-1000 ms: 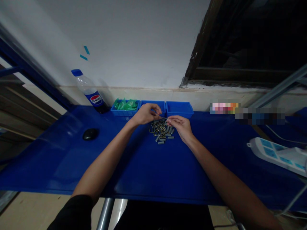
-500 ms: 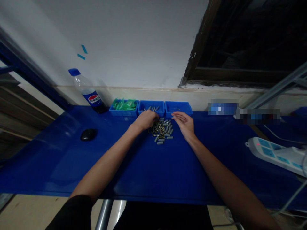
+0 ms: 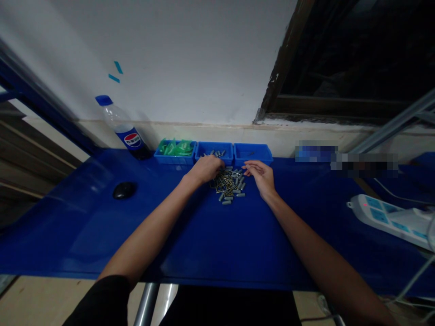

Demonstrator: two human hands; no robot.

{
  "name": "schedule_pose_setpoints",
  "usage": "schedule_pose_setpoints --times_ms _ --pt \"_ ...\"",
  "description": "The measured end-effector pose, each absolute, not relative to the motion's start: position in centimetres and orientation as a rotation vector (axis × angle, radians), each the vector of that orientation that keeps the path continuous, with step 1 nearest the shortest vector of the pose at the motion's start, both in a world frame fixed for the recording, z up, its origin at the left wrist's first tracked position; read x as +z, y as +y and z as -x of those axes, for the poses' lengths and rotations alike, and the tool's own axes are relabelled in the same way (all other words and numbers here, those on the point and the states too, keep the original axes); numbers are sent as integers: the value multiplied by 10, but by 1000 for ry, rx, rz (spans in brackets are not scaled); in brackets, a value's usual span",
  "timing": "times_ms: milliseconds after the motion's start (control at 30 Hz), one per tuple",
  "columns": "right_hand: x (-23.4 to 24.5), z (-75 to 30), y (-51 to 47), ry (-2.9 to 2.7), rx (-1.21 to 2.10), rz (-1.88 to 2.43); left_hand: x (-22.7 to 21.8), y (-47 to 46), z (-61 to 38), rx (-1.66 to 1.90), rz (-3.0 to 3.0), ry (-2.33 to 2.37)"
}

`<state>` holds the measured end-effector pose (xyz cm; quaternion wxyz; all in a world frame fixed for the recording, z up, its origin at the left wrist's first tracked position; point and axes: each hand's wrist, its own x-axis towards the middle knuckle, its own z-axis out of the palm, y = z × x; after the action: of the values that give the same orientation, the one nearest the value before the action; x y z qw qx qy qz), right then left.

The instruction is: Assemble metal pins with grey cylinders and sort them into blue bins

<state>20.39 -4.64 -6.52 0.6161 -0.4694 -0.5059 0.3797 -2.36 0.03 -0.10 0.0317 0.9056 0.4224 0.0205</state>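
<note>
Left hand (image 3: 206, 169) bends palm down at the upper left of a pile (image 3: 225, 184) of small hardware, its fingertips dipping toward the pieces; they are dim and partly hidden, so I cannot tell whether they grip anything. At the upper right edge of the pile, the right hand (image 3: 260, 175) is released, its fingers loosely curved and slightly parted.

The pile sits on the blue counter (image 3: 204, 240), just in front of the middle tray (image 3: 227, 162) and right tray (image 3: 260, 158). It mixes thin, shiny screws (image 3: 223, 183), brassy to silvery, with short, matte grey plugs (image 3: 240, 186) shaped like little tubes. The screws gather toward the left and middle and cross one another at many angles, many of them slanting. The plugs lie mostly along the right and near edges. Those nearest the person lie on their sides with their long axes running almost left to right; one just left of these slants up to the right, and several at the right edge slant too. More grey plugs lie in the middle tray.
</note>
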Motion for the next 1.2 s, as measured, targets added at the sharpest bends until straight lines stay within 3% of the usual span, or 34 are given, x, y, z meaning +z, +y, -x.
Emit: schedule_pose_setpoints --times_ms 767,1200 --pt "-63 -205 -47 -1161 940 1096 8 -8 21 -13 -2872 1316" --pt "-66 -207 -47 -1162 974 1078 18 -6 29 140 -2798 1290"
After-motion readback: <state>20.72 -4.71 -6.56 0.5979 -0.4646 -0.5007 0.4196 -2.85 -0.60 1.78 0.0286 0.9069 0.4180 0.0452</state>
